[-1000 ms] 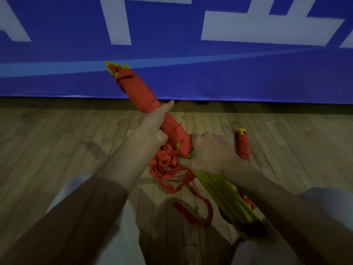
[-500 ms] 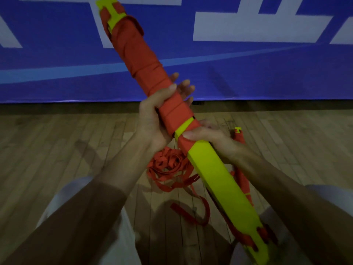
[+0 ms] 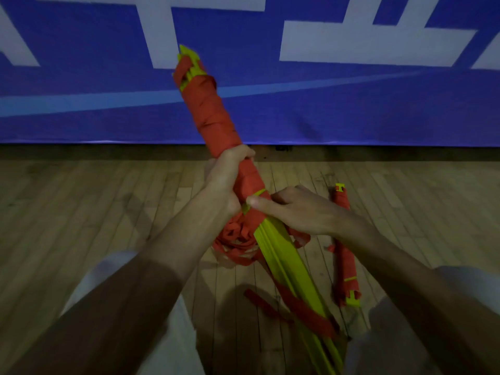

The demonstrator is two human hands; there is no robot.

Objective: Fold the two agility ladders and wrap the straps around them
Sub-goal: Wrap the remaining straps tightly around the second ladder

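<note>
Head view: second of two wrapping operations, shown midway. A folded bundle of flat yellow-green plastic ladder rungs [image 3: 281, 255] is held slanting up and away from the lap towards a blue banner with white lettering [image 3: 351, 109]. Its upper half is bound in close turns of flat orange-red webbing strap [image 3: 213, 115]; the lower half is bare. The left hand [image 3: 227, 182] is curled tightly round the wrapped part. The right hand [image 3: 303, 212] is closed about the bundle just below it, with the thumb [image 3: 257, 203] pressed across the last turn, at the edge of the binding. A loose heap of unwound strap [image 3: 232, 239] hangs and lies beneath the hands on the pale wooden plank floor [image 3: 81, 212]. An already wrapped ladder bundle [image 3: 343, 255] lies on the floor just right of the right forearm, apart from the work.

The step in hand is judged to be the laying of one further turn. The next move would call for the slack to be drawn taut, passed behind the rungs, and laid against the preceding turn while the last turn is kept pinned.
</note>
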